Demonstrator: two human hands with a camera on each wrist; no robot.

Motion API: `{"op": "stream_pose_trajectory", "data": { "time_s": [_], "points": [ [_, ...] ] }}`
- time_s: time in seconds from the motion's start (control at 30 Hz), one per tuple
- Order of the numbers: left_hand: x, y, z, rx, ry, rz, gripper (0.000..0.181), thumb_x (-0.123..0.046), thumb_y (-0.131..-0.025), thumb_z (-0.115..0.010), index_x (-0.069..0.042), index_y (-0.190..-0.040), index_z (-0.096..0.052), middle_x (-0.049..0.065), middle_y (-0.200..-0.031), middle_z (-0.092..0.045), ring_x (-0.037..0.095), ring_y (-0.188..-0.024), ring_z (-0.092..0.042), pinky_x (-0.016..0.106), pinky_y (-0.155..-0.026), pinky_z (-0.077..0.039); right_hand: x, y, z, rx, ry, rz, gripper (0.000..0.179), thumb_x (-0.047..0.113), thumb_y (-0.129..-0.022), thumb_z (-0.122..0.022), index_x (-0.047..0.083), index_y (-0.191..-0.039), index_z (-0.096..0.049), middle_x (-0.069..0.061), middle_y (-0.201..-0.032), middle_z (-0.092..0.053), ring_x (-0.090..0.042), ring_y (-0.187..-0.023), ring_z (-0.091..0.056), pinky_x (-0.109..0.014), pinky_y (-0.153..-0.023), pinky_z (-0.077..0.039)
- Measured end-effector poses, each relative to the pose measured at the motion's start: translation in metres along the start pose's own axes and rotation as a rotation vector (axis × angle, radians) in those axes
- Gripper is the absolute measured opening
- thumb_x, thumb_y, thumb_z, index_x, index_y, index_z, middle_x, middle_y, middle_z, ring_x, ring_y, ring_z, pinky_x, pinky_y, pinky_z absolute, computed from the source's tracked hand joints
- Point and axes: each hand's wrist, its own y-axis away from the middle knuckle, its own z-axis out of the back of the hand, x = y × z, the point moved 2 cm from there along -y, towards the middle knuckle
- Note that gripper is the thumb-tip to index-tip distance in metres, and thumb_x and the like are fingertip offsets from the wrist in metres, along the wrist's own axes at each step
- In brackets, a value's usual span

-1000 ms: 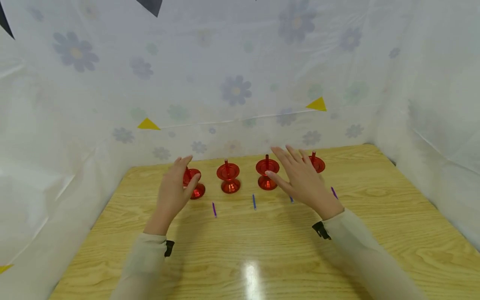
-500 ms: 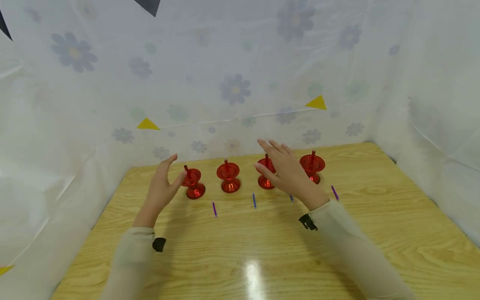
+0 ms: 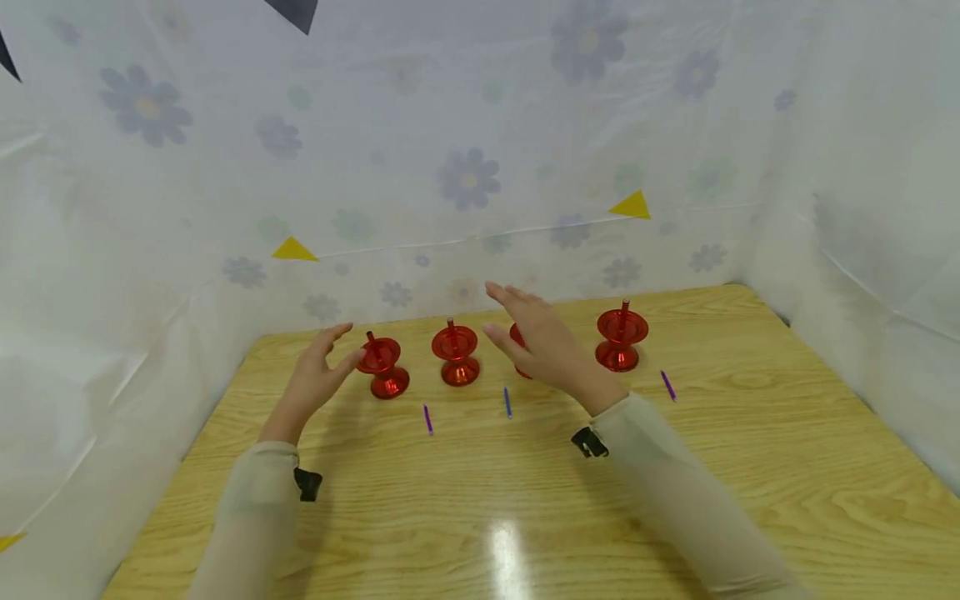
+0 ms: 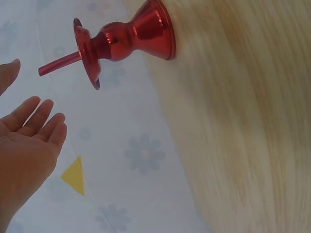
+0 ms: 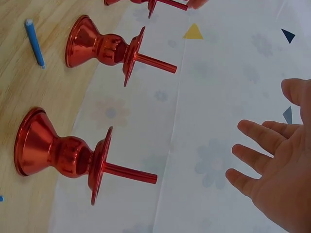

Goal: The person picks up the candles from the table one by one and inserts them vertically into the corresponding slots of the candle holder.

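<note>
Several red metallic candle holders, each with an upright tube, stand in a row. My left hand (image 3: pixel 311 379) hovers beside the leftmost holder (image 3: pixel 389 383), fingers relaxed and thumb apart; in the left wrist view the palm (image 4: pixel 24 150) holds nothing near the holder's tube (image 4: pixel 59 64). My right hand (image 3: pixel 543 346), fingers extended and holding nothing, is over the third holder (image 5: pixel 73 155), which it mostly hides in the head view. The second holder (image 3: pixel 460 371) stands between my hands. In front lie thin candles: a purple one (image 3: pixel 428 419) and a blue one (image 3: pixel 507 402).
The rightmost holder (image 3: pixel 618 357) stands beyond my right hand, with another purple candle (image 3: pixel 668 386) in front of it. Everything rests on a wood-grain table (image 3: pixel 420 517). A white flowered sheet (image 3: pixel 390 108) with yellow triangles (image 3: pixel 295 250) hangs behind and at the sides.
Both hands have shifted left. The left hand has come off the leftmost holder, which now shows. The right hand has uncovered the rightmost holder and now covers most of the third.
</note>
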Motion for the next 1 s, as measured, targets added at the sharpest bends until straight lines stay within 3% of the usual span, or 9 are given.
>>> {"op": "stream_pose_trajectory", "data": {
  "time_s": [0.47,0.8,1.0],
  "points": [
    [0.028,-0.010,-0.008,0.172,0.047,0.053,0.067,-0.034,-0.099,-0.055,-0.004,-0.151,-0.028,0.025,-0.154,-0.022,0.054,-0.135,-0.022,0.065,-0.106,-0.024,0.013,-0.012,-0.022,0.082,-0.206,0.046,0.060,0.035,-0.103,-0.043,0.012,-0.155,-0.021,-0.005,-0.154,-0.033,-0.022,-0.144,-0.023,-0.044,-0.116,-0.021],
    [0.036,-0.019,-0.011,0.263,0.031,-0.010,0.066,-0.024,-0.098,-0.059,0.001,-0.150,-0.028,0.026,-0.152,-0.027,0.048,-0.137,-0.025,0.059,-0.110,-0.022,0.025,-0.017,-0.041,0.159,-0.346,0.002,0.060,0.037,-0.103,-0.044,0.019,-0.155,-0.020,0.001,-0.153,-0.034,-0.019,-0.142,-0.027,-0.043,-0.112,-0.029],
    [0.037,-0.023,-0.011,0.292,0.004,-0.023,0.068,-0.027,-0.096,-0.060,0.004,-0.148,-0.029,0.028,-0.150,-0.028,0.048,-0.137,-0.025,0.060,-0.110,-0.023,0.033,-0.023,-0.055,0.194,-0.343,0.041,0.057,0.033,-0.104,-0.042,0.015,-0.155,-0.022,-0.005,-0.150,-0.040,-0.023,-0.138,-0.036,-0.044,-0.112,-0.030]
  ]
}}
